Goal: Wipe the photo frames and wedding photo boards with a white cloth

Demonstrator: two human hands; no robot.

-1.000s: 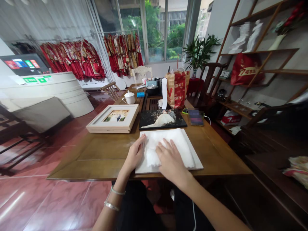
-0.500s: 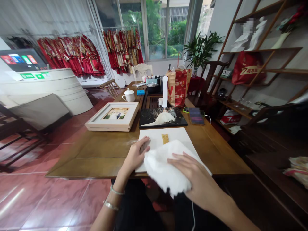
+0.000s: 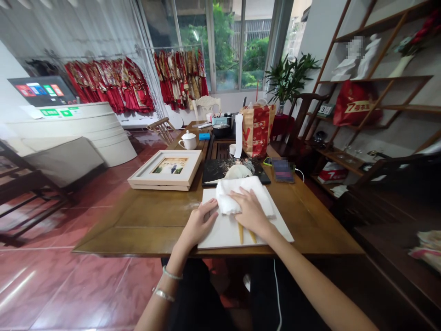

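A white panel [image 3: 220, 238] lies flat at the table's near edge. Two tapering yellow shapes [image 3: 241, 233] show on its surface below my right hand. A white cloth [image 3: 257, 195] is spread over the panel's far part and hides what lies under it. My right hand [image 3: 250, 209] presses the cloth down, fingers on top and somewhat spread. At the panel's left edge rests my left hand [image 3: 201, 223], with thumb and fingers apart and the fingertips close to the cloth. Just beyond the panel lies a dark picture [image 3: 210, 174] with a white gown, partly covered by the cloth.
On the wooden table [image 3: 148, 225], a pale framed photo [image 3: 165, 170] lies to the left, with a lidded white cup [image 3: 188, 141] behind it. A paper bag [image 3: 259, 131] stands farther back. To the right lie a tablet-like device [image 3: 283, 171] and its white cable.
My right hand has moved the cloth forward, from the panel's near edge to its far part, uncovering the lower yellow shapes. My left hand stays at the left edge.
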